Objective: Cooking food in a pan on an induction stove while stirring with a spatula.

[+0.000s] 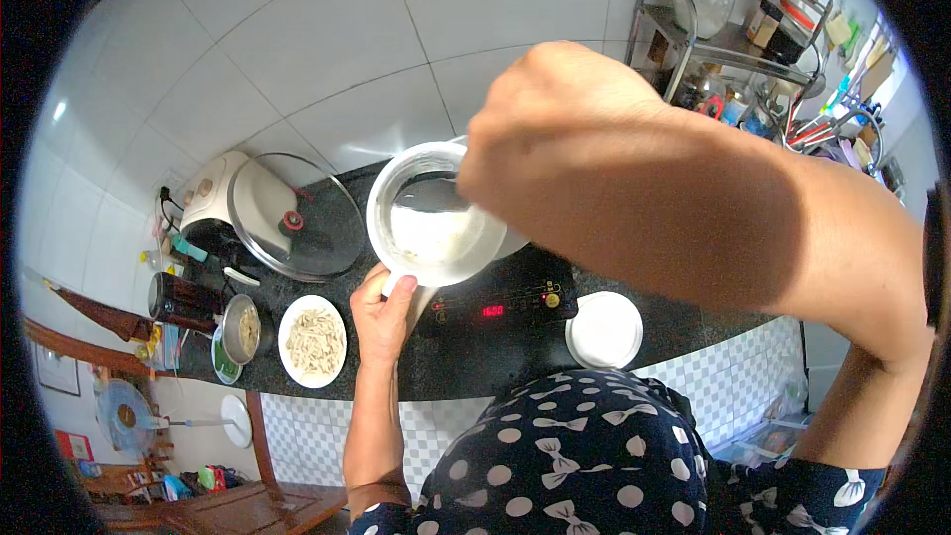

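My left hand (380, 318) grips the near side of a white round container (380, 227), thumb on top, and holds it up over the cooktop. Some pale material and a dark oval patch show inside it; I cannot tell what they are. My right hand (553, 108) is raised over the container's right side, fist-like, its fingertips turned away. Whatever it may hold is hidden behind the hand and forearm. Below lies a black induction cooktop (513, 308) with its red display lit. Part of a pale vessel shows behind the container, mostly covered.
To the left, a glass lid (327, 249) with a red-ringed knob leans by a cream rice cooker (238, 182). A white plate (287, 360) holds pale food strips beside a steel bowl (236, 348). A white round dish (605, 331) lies right. A metal rack (750, 56) holds jars.
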Motion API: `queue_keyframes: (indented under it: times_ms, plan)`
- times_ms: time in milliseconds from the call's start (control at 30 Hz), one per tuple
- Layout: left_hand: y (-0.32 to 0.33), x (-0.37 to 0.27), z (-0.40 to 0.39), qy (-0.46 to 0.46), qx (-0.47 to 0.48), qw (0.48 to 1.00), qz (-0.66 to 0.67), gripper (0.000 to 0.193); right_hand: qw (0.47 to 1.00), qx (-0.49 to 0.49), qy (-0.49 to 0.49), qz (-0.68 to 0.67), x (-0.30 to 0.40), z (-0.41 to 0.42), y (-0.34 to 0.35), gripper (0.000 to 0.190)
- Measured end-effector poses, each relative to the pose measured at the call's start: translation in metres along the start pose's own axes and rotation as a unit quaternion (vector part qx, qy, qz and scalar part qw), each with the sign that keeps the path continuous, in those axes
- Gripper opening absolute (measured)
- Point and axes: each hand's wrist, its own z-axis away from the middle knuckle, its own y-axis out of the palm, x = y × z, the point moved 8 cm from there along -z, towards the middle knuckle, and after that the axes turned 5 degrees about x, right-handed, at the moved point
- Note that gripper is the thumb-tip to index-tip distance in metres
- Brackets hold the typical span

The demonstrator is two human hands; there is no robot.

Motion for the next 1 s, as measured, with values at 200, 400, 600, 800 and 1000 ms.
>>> queue_keyframes:
  times_ms: [200,400,600,800,1000]
  plan:
    - [-0.011,0.022,0.004,-0.082,-0.04,0.995,0.051,0.021,0.995,0.028,0.04,-0.092,-0.029,0.014,0.045,0.021]
    - [-0.002,0.006,-0.004,-0.034,-0.015,0.999,-0.008,0.021,0.981,0.096,0.144,-0.092,-0.039,0.027,0.064,0.011]
    - [0.006,0.003,-0.011,-0.031,-0.029,0.999,-0.019,0.021,0.987,0.085,0.112,-0.079,-0.026,0.038,0.085,0.029]
    - [0.01,0.007,-0.016,-0.041,-0.052,0.998,0.008,0.019,0.931,0.036,0.183,-0.314,-0.011,0.069,0.164,0.037]
    - [0.025,-0.004,-0.029,-0.007,-0.032,0.996,-0.089,0.017,0.732,-0.079,0.242,-0.632,0.022,0.08,0.219,0.026]
